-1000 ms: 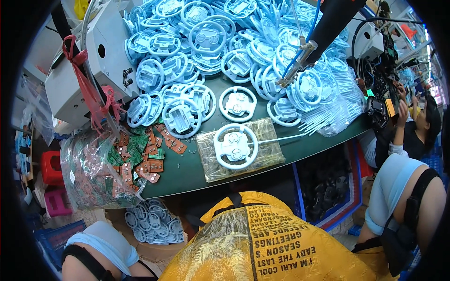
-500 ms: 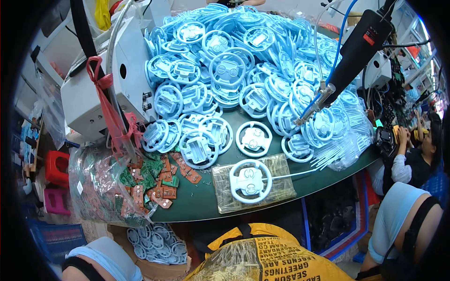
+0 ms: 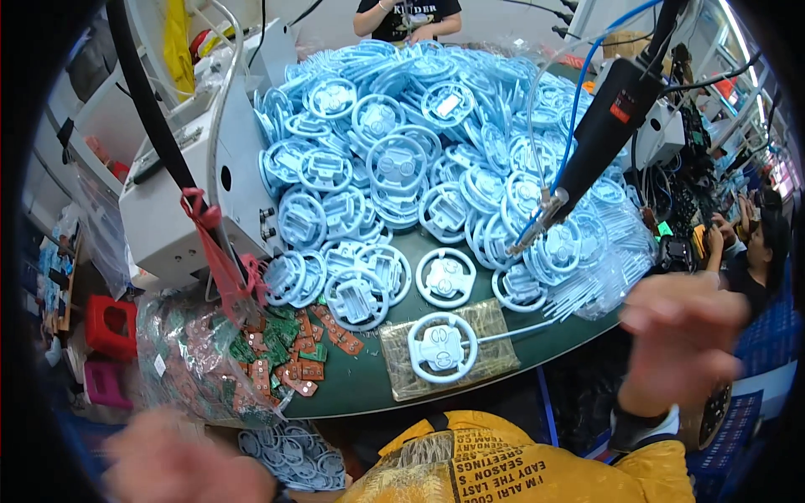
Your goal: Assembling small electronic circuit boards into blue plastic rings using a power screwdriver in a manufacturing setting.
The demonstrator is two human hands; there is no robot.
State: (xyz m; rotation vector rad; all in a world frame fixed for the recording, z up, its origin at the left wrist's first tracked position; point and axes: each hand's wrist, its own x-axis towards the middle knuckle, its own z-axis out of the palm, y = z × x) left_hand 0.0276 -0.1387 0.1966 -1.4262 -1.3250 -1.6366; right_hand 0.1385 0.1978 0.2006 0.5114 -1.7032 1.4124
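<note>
Both hands are raised near the lower rim and smeared by motion. My left hand (image 3: 180,459) hovers low on the left, in front of the bag of circuit boards. On the other side, my right hand (image 3: 683,339) is lifted off the table's right edge. No object shows in either, and the blur hides how their fingers are set. Between them a light blue toy steering wheel (image 3: 442,347) lies on a tape-wrapped pad (image 3: 496,345), a thin blue stick (image 3: 524,330) pointing right from it. Another wheel (image 3: 446,277) lies just behind the pad.
A tall heap of blue wheels (image 3: 402,159) covers the green table (image 3: 344,394). A black electric screwdriver (image 3: 608,121) hangs over its right side. Left are a grey machine (image 3: 189,210), a bag of circuit boards (image 3: 189,360) and loose boards (image 3: 289,348). Co-workers sit at the back and right.
Both my hands have come up into view at the lower left and right. The view has shifted slightly, and a co-worker's torso now shows at the back. The wheel stays on the pad.
</note>
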